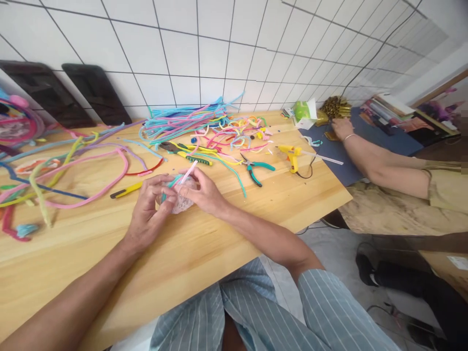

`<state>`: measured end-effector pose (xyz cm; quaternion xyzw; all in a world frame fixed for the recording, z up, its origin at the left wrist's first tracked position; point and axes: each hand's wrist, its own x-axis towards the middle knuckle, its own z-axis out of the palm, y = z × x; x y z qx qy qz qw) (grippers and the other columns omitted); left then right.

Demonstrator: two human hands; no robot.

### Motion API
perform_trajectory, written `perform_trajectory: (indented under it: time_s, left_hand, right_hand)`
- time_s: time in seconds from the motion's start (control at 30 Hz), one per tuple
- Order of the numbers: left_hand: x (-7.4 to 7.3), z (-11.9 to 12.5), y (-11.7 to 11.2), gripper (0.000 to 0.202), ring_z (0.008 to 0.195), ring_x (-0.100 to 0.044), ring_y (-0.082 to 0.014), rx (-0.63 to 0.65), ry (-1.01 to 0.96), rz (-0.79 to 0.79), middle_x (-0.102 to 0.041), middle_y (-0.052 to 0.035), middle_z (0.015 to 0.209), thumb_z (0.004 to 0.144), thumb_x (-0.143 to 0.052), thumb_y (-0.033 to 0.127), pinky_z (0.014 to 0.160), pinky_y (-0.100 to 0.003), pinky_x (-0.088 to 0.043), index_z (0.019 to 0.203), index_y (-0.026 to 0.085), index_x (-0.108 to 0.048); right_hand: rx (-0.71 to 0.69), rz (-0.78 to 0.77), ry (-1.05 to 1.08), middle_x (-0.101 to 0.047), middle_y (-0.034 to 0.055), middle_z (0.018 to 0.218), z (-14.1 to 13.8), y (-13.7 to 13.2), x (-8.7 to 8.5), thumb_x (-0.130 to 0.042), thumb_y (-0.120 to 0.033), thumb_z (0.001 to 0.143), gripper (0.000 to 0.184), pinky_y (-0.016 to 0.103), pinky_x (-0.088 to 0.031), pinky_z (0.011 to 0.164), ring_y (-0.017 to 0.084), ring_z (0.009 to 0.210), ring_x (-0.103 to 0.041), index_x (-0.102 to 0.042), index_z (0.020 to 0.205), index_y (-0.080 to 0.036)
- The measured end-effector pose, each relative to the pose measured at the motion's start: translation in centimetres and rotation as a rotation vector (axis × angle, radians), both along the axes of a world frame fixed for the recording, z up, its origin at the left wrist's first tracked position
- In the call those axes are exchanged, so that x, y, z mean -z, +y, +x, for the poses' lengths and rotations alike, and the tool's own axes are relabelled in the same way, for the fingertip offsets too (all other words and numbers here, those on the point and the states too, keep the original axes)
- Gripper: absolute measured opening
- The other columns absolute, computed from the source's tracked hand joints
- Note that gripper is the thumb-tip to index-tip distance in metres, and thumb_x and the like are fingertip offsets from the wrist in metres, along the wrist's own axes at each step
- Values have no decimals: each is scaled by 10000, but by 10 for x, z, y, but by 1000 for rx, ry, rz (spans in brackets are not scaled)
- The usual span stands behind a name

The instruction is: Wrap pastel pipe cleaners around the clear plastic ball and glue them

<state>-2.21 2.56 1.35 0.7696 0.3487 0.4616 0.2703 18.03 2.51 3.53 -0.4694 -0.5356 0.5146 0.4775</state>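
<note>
Between both hands, just above the wooden table (219,243), is a small rounded pipe-cleaner piece (184,204), pale pinkish white with teal strands. My left hand (150,207) curls its fingers around the piece's left side. On the other side my right hand (206,192) pinches it between thumb and fingers. A pale pink strip (189,171) sticks up from the piece beside my right fingertips. The fingers hide part of the piece. Left of my left hand lies a yellow utility knife (127,189). Teal-handled pliers (256,169) lie to the right of my right hand.
A bundle of pipe cleaners (183,122) lies near the tiled wall, with yellow-green pliers (190,154) before it. A yellow glue gun (293,157) sits at the right. Looped pipe cleaners (87,197) cover the left. A co-worker's hand (342,127) touches gold material.
</note>
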Motion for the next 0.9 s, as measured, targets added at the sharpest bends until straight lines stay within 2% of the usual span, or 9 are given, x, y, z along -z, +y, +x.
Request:
perform_trajectory:
  time_s: [0.17,0.23,0.3,0.4,0.5,0.63,0.73,0.9]
  left_hand:
    - [5,-2,0,324,1482,-629,-338,-48,-59,-46,-654,-63,1485,1054,-721,374,1330,-662,-514,1343,364,-575]
    - [7,-5,0,433,1579,-547,-382,-96,-20,-41,-600,-71,1609,1044,-719,400,1364,-692,-459,1453,397,-575]
    - [8,-10,0,476,1625,-504,-411,-91,72,-53,-582,-35,1673,1055,-682,417,1399,-724,-385,1520,463,-592]
    - [7,-14,-1,549,1593,-550,-419,-46,97,-87,-609,32,1687,1052,-654,426,1388,-727,-405,1578,565,-579]
    - [6,-15,-4,608,1574,-583,-434,-31,85,-105,-625,46,1693,1036,-666,401,1359,-742,-443,1601,602,-568]
    - [5,-12,-7,634,1517,-635,-431,-54,110,-29,-658,35,1657,1005,-694,391,1324,-739,-490,1593,596,-575]
    - [6,-11,-7,597,1516,-638,-408,-51,128,12,-669,-5,1636,1024,-680,370,1326,-702,-508,1590,528,-577]
    - [8,-7,-4,568,1533,-613,-398,-16,125,41,-628,-61,1645,1068,-659,357,1312,-681,-520,1620,439,-551]
  right_hand:
    - [3,54,-46,-782,34,1391,-1,-3,2,-965,-567,802,541,433,-589,1186,259,1342,-719,-706,1185,-287]
    - [-10,97,-75,-770,37,1433,-2,-4,1,-970,-554,814,527,441,-550,1247,258,1382,-709,-704,1189,-298]
    - [-22,134,-101,-762,52,1448,-3,-6,0,-971,-545,827,522,429,-523,1278,255,1409,-702,-704,1201,-298]
    - [-26,172,-120,-761,72,1432,-5,-8,0,-978,-522,833,522,414,-514,1285,256,1417,-702,-711,1212,-282]
    - [-39,204,-111,-762,69,1454,-4,-9,-1,-990,-482,832,508,443,-500,1309,267,1443,-688,-716,1214,-290]
    - [-61,180,-145,-750,54,1491,0,-11,-1,-1004,-501,808,549,430,-497,1314,259,1471,-668,-710,1229,-307]
    - [-66,203,-130,-740,69,1503,2,-10,1,-978,-534,826,554,416,-491,1313,254,1470,-666,-711,1245,-290]
    - [-71,229,-30,-748,92,1464,5,-7,7,-940,-610,821,580,470,-504,1300,285,1429,-680,-723,1239,-272]
